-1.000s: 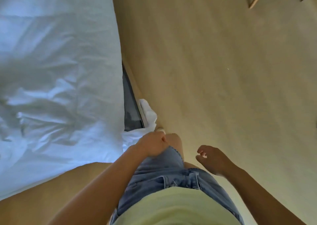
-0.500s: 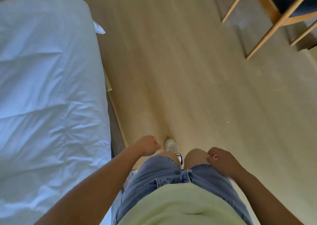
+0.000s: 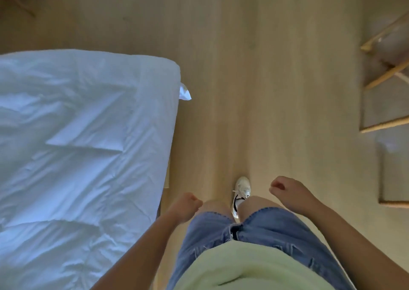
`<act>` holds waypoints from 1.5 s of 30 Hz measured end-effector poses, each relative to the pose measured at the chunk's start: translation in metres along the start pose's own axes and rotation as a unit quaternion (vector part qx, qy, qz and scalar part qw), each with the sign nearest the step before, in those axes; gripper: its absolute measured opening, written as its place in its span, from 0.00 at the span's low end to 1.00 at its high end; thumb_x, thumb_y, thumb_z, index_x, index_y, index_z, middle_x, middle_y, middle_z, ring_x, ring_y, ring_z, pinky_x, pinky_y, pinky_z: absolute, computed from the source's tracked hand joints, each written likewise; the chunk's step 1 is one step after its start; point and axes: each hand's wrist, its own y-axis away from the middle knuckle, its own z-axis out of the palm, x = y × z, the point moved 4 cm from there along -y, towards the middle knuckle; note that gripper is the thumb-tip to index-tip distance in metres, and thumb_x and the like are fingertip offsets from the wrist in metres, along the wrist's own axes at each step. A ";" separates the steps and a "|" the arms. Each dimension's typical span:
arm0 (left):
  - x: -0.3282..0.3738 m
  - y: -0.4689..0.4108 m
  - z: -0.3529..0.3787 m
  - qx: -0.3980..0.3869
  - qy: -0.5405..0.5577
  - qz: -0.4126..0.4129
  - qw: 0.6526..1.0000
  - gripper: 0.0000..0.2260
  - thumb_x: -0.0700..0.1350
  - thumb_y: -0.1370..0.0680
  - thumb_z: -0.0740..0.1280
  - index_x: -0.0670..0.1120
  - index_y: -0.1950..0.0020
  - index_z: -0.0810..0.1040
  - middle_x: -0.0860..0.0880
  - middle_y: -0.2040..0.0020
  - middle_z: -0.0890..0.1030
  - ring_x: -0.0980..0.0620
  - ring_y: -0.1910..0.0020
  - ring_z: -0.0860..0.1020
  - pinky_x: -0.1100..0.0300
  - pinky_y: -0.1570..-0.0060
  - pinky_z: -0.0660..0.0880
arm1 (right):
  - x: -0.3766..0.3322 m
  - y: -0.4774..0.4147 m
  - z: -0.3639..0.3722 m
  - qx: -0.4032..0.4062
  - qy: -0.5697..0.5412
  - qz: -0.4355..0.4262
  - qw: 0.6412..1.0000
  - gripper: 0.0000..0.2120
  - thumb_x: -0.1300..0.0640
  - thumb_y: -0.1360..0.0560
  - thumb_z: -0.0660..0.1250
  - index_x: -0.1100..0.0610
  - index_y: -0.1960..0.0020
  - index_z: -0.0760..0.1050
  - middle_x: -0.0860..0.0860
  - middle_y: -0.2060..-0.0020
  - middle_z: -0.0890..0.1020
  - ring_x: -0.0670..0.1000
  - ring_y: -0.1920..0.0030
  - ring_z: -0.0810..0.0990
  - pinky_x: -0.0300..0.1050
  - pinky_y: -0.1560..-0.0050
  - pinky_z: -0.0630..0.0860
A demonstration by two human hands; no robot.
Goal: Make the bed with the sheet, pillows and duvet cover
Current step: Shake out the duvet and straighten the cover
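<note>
Holding nothing, the fingers (image 3: 195,201) of the left hand (image 3: 185,206) are curled into a fist; those of the right hand (image 3: 288,191) bend loosely toward the palm, thumb close to the forefinger, and are just as empty; I judge both hands are simply free between grips while the person walks along the bed, one white shoe (image 3: 242,188) set forward on the wooden floor (image 3: 254,90) between them.

Both forearms come up from the lower edge, elbows bent, wrists out in front of the denim shorts (image 3: 254,227); the left fist hangs just beside the bed's edge without touching the cloth; the right hand is out over bare floor.

To the left the white duvet (image 3: 84,139) lies spread over the bed, creased and rumpled, its far corner rounded over the mattress; a small white flap of cloth (image 3: 185,93) pokes out under that corner, perhaps the sheet, though I cannot tell; the corner probably needs tucking and the top smoothing; no pillows are in view.

Pale wooden chair legs (image 3: 385,77) stand at the right edge, well apart from the bed.
</note>
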 end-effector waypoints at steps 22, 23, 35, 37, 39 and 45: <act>0.280 -0.261 -0.509 0.123 0.227 -0.038 0.965 0.10 0.45 0.21 0.61 0.38 0.51 0.75 0.40 0.52 0.77 0.47 0.55 0.73 0.57 0.52 0.69 | -0.481 -0.460 -0.312 -0.124 0.233 -0.105 0.959 0.06 0.57 0.24 0.62 0.55 0.60 0.71 0.48 0.63 0.76 0.45 0.63 0.72 0.37 0.66 0.65; 0.285 -0.274 -0.533 0.123 0.219 -0.038 0.967 0.10 0.45 0.21 0.61 0.38 0.49 0.75 0.40 0.51 0.78 0.47 0.55 0.73 0.57 0.51 0.69 | -0.507 -0.483 -0.319 -0.124 0.241 -0.113 0.956 0.05 0.57 0.24 0.62 0.55 0.59 0.72 0.48 0.62 0.76 0.47 0.62 0.73 0.36 0.65 0.65; 0.266 -0.337 -0.780 0.271 0.445 -0.104 0.848 0.08 0.50 0.22 0.62 0.47 0.52 0.76 0.48 0.55 0.80 0.49 0.54 0.78 0.57 0.51 0.74 | -0.887 -0.666 -0.308 -0.262 0.436 -0.248 0.824 0.08 0.53 0.22 0.61 0.57 0.51 0.74 0.51 0.59 0.77 0.47 0.62 0.73 0.41 0.61 0.67; 0.241 -0.340 -0.806 0.288 0.482 -0.124 0.818 0.06 0.49 0.22 0.62 0.47 0.53 0.76 0.49 0.56 0.80 0.51 0.55 0.78 0.59 0.54 0.73 | -0.946 -0.678 -0.276 -0.279 0.470 -0.271 0.792 0.09 0.53 0.22 0.61 0.59 0.51 0.75 0.54 0.57 0.79 0.48 0.61 0.73 0.42 0.61 0.67; 0.210 -0.344 -0.832 0.305 0.514 -0.144 0.788 0.05 0.47 0.22 0.63 0.48 0.55 0.76 0.51 0.58 0.80 0.55 0.58 0.76 0.64 0.59 0.71 | -1.004 -0.690 -0.237 -0.282 0.497 -0.295 0.766 0.09 0.53 0.22 0.61 0.58 0.51 0.75 0.55 0.54 0.80 0.51 0.57 0.76 0.43 0.59 0.69; 0.084 -0.351 -0.930 0.316 0.563 -0.199 0.737 0.07 0.45 0.23 0.63 0.44 0.60 0.73 0.48 0.61 0.77 0.54 0.63 0.72 0.63 0.62 0.69 | -1.168 -0.698 -0.106 -0.304 0.541 -0.332 0.711 0.09 0.53 0.21 0.60 0.58 0.50 0.74 0.54 0.55 0.79 0.49 0.62 0.74 0.43 0.63 0.66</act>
